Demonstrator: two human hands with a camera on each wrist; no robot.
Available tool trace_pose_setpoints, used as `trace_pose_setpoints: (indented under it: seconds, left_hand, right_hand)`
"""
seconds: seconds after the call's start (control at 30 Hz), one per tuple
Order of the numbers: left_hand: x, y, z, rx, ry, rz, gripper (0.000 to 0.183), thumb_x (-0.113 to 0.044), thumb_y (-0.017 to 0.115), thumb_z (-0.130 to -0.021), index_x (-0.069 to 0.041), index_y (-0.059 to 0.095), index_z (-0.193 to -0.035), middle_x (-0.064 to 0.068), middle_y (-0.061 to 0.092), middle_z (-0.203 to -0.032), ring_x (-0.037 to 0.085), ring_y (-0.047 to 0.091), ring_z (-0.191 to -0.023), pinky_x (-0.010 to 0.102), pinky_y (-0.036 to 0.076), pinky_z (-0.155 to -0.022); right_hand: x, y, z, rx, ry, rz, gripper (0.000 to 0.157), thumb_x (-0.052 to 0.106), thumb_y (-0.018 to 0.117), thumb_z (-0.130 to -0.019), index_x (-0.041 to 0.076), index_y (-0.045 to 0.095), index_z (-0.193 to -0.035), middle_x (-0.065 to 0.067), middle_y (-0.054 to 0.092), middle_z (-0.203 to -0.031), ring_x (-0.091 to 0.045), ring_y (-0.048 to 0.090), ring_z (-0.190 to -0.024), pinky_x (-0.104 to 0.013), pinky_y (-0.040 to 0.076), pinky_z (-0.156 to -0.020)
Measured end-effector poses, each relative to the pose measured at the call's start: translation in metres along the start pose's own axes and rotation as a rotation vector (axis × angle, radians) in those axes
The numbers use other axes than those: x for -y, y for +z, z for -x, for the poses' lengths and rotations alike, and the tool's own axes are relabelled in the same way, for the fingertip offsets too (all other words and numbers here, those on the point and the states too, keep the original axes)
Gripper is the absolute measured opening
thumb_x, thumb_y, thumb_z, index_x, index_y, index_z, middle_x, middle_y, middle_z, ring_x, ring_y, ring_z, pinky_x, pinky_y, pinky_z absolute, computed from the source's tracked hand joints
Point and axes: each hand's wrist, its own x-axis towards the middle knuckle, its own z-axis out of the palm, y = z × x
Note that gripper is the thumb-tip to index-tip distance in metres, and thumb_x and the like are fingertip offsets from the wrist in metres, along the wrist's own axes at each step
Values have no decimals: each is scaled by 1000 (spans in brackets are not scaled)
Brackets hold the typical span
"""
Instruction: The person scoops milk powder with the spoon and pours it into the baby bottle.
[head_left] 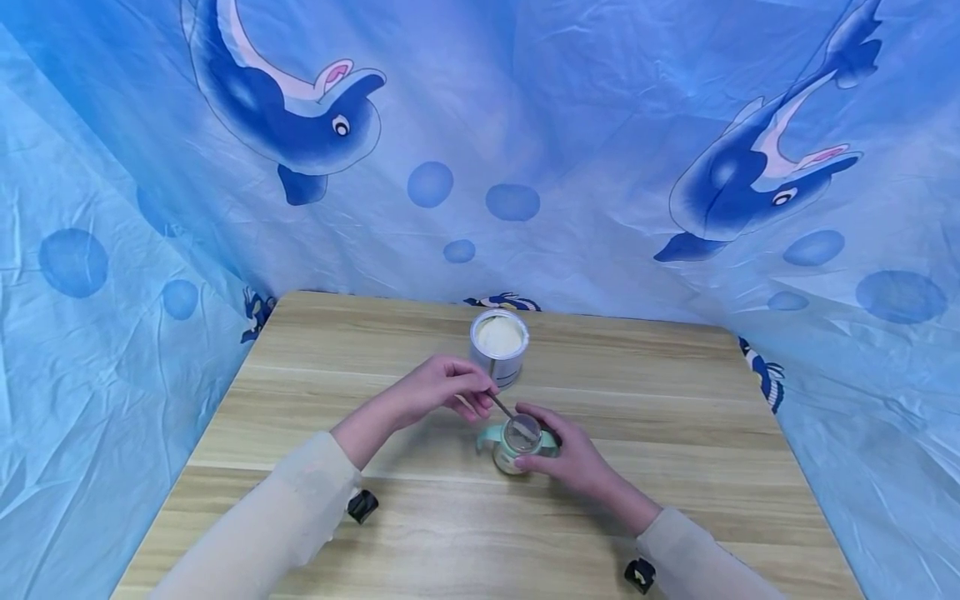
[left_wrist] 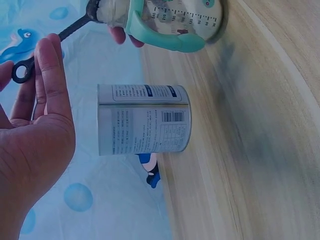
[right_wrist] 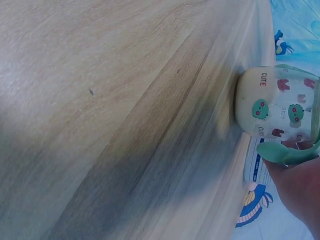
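Observation:
My left hand (head_left: 442, 390) pinches the dark handle of a measuring scoop (left_wrist: 75, 28), which ends in a ring. The scoop's head is at the open mouth of a clear baby bottle (head_left: 508, 460), and pale powder shows there. Around the bottle's neck, my right hand (head_left: 566, 454) grips near one of two mint-green handles (left_wrist: 165, 39). The bottle (right_wrist: 270, 102) stands upright on the table, printed with small cartoon figures and the word CUTE, with a measuring scale on another side. Pale contents fill its lower part.
An open can (head_left: 498, 372) of cream-coloured powder (head_left: 499, 337) stands just behind the bottle, close to the left hand. Underneath is a wood-grain table (head_left: 637, 383). A blue cloth (head_left: 585, 167) with dolphins hangs around its back and sides.

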Motion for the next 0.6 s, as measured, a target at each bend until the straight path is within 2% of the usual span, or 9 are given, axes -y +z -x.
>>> trace_pose_setpoints:
  seconds: [0.23,0.47,0.6]
  left_hand:
    - [1,-3,0,17,15,-13,32,-18,63,-108,10,72,-120,16,77,-101,20,76,-92,43,68,-83]
    - [4,-8,2,34,17,-7,30,-16,64,-107,8,72,-122,27,75,-109,21,76,-93,44,68,-83]
    - [5,-9,3,44,21,-6,34,-15,62,-108,12,69,-126,20,77,-106,20,76,-94,44,67,-83]
  right_hand:
    - [-1,0,-1,-1,2,-5,83,31,94,-84,15,55,-155,-5,62,-153,-26,59,-138,-49,47,-119]
    - [1,0,-1,0,21,-5,83,32,94,-84,16,55,-155,-4,61,-153,-27,59,-138,-52,46,-119]
    - [2,0,-1,4,25,-3,82,33,93,-85,16,55,-156,-4,61,-153,-27,60,-138,-52,46,-119]
